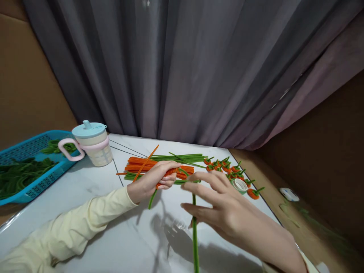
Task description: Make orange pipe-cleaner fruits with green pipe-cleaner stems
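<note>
Head view: left hand (150, 180) grips orange piece (170, 172) (curled shut); right hand (224, 206) pinches green stem (195, 227).

A white marble-look table (85, 197) carries everything. At its nine o'clock edge sits a blue plastic basket (25, 151) of green stems, overhanging the side. Just beside it, toward eleven o'clock, stands a pale cup with a light-blue lid and pink handle (92, 144). Near twelve o'clock lie bundled orange and green pipe cleaners (159, 163). At two o'clock a cluster of small finished carrots (227, 168) lies around a roll of tape (239, 185).
</note>
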Demonstrator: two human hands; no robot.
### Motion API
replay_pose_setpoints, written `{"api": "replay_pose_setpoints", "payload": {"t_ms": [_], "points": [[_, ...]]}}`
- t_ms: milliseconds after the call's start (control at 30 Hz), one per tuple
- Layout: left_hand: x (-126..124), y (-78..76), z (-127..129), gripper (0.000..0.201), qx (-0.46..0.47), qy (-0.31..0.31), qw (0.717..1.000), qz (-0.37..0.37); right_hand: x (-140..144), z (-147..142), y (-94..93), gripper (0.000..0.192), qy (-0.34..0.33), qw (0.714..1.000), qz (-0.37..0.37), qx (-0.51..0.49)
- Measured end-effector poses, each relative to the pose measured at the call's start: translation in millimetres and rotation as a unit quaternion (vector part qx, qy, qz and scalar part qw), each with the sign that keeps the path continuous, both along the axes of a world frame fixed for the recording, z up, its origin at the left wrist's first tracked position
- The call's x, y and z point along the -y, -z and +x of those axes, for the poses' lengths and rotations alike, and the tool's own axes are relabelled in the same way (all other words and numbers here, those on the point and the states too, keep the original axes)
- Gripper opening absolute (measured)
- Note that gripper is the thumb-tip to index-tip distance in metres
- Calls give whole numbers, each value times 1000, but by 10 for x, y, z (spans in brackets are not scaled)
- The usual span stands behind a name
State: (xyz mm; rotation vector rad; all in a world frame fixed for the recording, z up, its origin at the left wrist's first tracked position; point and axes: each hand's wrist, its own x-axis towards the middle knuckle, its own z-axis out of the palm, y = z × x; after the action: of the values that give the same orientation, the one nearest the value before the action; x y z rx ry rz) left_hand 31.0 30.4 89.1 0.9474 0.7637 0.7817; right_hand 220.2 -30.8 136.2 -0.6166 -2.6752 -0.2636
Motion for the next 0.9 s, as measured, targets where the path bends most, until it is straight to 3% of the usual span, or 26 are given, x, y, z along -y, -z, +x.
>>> {"api": "replay_pose_setpoints", "payload": {"t_ms": [133, 333, 467, 667, 733, 900], "points": [[1, -115, 165, 32, 21, 26, 999, 6, 62, -47, 63, 23, -50, 997, -32, 46], [32, -236, 331, 37, 45, 54, 996, 49, 59, 16, 170, 28, -7, 998, 9, 56], [13, -238, 321, 32, 15, 75, 992, 102, 57, 87, 148, 30, 26, 999, 25, 17], [-33, -224, 300, 42, -45, -3, 982, 185, 35, 79, 137, 33, 75, 994, 64, -40], [-43, -218, 300, 40, -90, 4, 972, 215, 15, 61, 175, 30, 72, 993, 85, -27], [-52, -190, 291, 41, -120, 32, 972, 198, -34, 14, 261, 27, 63, 991, 117, -16]]}}
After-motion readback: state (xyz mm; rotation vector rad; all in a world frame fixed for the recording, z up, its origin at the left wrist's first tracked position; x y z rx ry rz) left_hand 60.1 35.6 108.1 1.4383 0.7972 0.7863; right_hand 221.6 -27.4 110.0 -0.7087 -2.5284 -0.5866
